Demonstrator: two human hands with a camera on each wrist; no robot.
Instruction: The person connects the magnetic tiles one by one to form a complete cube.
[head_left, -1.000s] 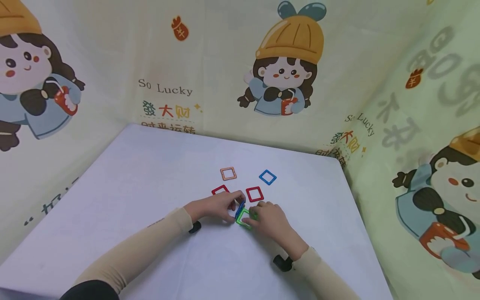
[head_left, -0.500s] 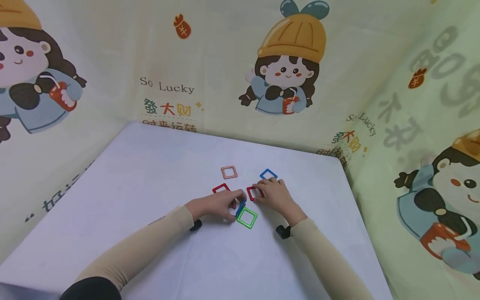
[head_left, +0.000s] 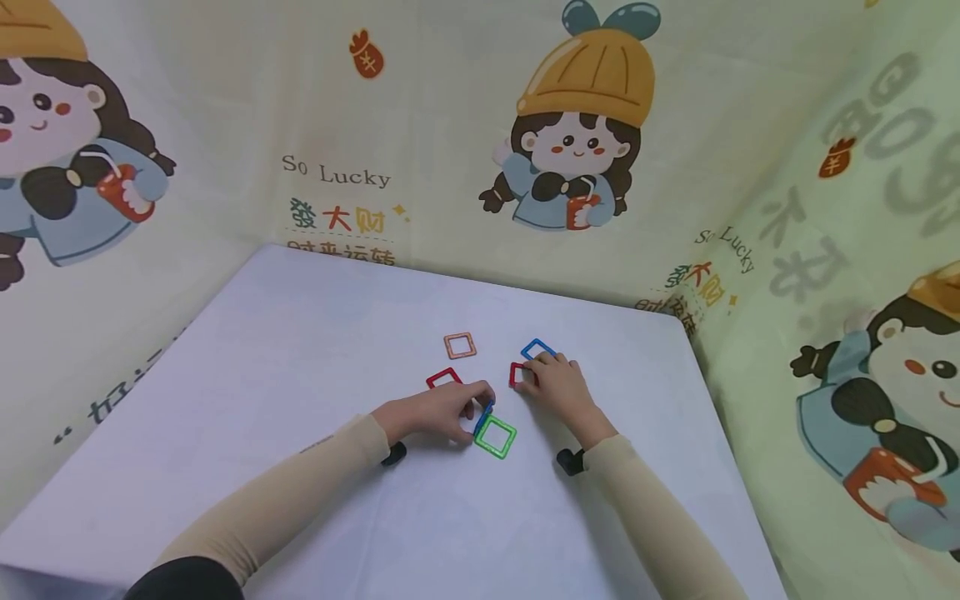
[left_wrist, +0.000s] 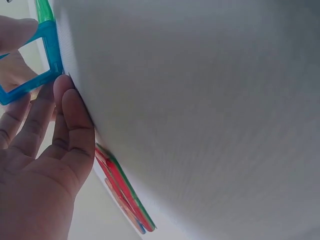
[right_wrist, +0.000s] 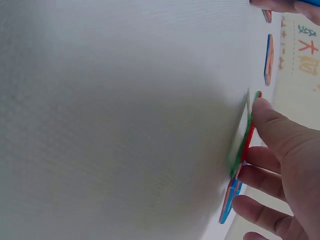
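Observation:
My left hand (head_left: 438, 412) holds a blue square magnetic tile (left_wrist: 51, 47) between thumb and fingers. The tile stands on edge along one side of a flat green magnetic tile (head_left: 489, 450), and the fingers cover much of it in the head view. To the right and farther back, my right hand (head_left: 562, 392) pinches a red magnetic tile (head_left: 513, 375) by its edges. In the right wrist view that tile has a green layer on its underside and tilts up from the cloth. Just behind the right fingers lies another blue tile (head_left: 529, 344), partly covered.
An orange square tile (head_left: 458, 335) lies flat farther back. Another red tile (head_left: 438, 374) lies behind my left hand, partly hidden by it. White cloth covers the table (head_left: 315, 333), and a printed curtain (head_left: 435, 167) hangs behind it.
My right hand has let go of the green tile, reached up to the red tile, and shifted it right, toward the far blue tile. The left hand keeps the blue tile in place.

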